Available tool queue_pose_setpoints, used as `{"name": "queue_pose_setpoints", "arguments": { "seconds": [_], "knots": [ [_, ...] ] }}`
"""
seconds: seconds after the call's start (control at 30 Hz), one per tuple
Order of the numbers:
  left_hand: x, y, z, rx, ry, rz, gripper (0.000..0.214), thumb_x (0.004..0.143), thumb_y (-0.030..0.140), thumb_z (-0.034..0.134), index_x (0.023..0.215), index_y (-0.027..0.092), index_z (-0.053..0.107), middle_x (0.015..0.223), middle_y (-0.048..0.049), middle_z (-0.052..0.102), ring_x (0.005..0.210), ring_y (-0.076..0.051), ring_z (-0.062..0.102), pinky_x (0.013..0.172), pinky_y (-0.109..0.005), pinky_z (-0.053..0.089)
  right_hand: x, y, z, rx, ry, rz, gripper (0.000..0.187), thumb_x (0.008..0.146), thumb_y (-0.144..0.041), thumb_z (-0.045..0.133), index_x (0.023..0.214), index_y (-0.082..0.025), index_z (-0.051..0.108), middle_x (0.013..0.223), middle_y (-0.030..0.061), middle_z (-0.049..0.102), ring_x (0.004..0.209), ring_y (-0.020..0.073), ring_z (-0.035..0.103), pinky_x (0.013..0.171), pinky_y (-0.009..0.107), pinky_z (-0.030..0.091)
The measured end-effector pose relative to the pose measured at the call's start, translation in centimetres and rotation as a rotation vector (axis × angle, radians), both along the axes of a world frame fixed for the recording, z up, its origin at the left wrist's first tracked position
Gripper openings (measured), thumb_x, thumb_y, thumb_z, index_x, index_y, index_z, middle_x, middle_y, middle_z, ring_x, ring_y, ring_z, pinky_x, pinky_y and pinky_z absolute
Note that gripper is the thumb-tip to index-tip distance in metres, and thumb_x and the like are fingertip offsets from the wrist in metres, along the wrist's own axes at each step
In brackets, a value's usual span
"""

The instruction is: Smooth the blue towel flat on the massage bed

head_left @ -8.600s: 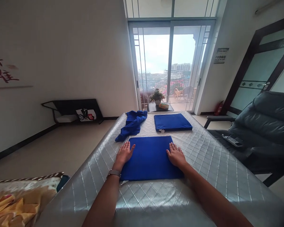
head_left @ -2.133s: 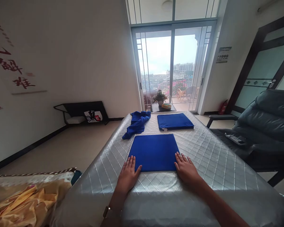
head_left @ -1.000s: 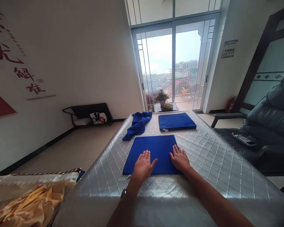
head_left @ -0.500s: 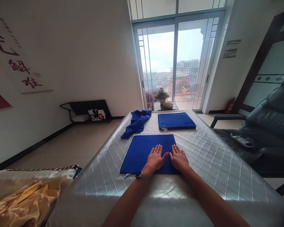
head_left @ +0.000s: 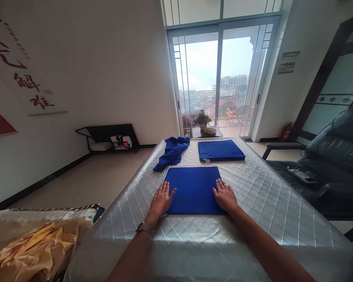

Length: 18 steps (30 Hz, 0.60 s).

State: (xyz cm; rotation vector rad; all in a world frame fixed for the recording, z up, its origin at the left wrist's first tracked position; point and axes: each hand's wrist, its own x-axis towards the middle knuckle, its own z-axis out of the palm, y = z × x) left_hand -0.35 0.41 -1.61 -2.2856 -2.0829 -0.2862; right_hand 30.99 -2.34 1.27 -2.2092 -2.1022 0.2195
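Note:
A flat, folded blue cloth (head_left: 194,192) lies squarely before me on a silver quilted mattress (head_left: 261,196). My left hand (head_left: 161,197) rests on its left edge, fingers stretched out and pointing away from me. On the opposite edge lies my right hand (head_left: 225,195), also flat with its fingers out. Neither hand grips anything. Farther off is a neat stack of folded blue cloth (head_left: 221,150) with a small white tag at its near edge. To the left of that, a crumpled blue cloth (head_left: 173,152) lies loosely heaped.
A dark armchair (head_left: 329,149) with a pale device on its seat stands to the right of the mattress. Gold-coloured fabric (head_left: 32,250) is bunched at the lower left. Beyond the far edge, a small table (head_left: 194,133) holds a potted plant (head_left: 202,118) before the glass doors.
My left hand has slid left across the folded cloth, from near its middle to its left edge. The right hand has stayed at the right edge. The view has shifted slightly.

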Motion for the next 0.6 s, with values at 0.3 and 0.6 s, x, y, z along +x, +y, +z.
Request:
{"name": "queue_pose_setpoints", "arguments": {
  "seconds": [0.3,0.6],
  "knots": [
    [0.4,-0.2,0.2,0.017,-0.017,-0.003,0.085,0.100,0.065,0.016,0.154,0.001,0.029,0.161,-0.0184,0.028,0.151,-0.029,0.023,0.123,-0.044,0.022,-0.4,0.0,0.5,-0.045,-0.068,-0.012,0.066,0.102,-0.043,0.016,0.160,-0.011,0.014,0.167,0.0054,0.010,0.153,0.0225,0.009,0.123,0.044,0.006],
    [0.6,-0.2,0.2,0.048,0.003,0.020,0.081,0.100,0.064,0.017,0.153,0.006,0.035,0.160,-0.0171,0.033,0.149,-0.031,0.029,0.121,-0.047,0.025,0.5,2.5,3.0,-0.056,-0.128,0.041,0.066,0.102,-0.047,0.016,0.158,-0.011,0.025,0.165,0.0069,0.019,0.152,0.0261,0.013,0.122,0.049,0.008]
  ]
}}
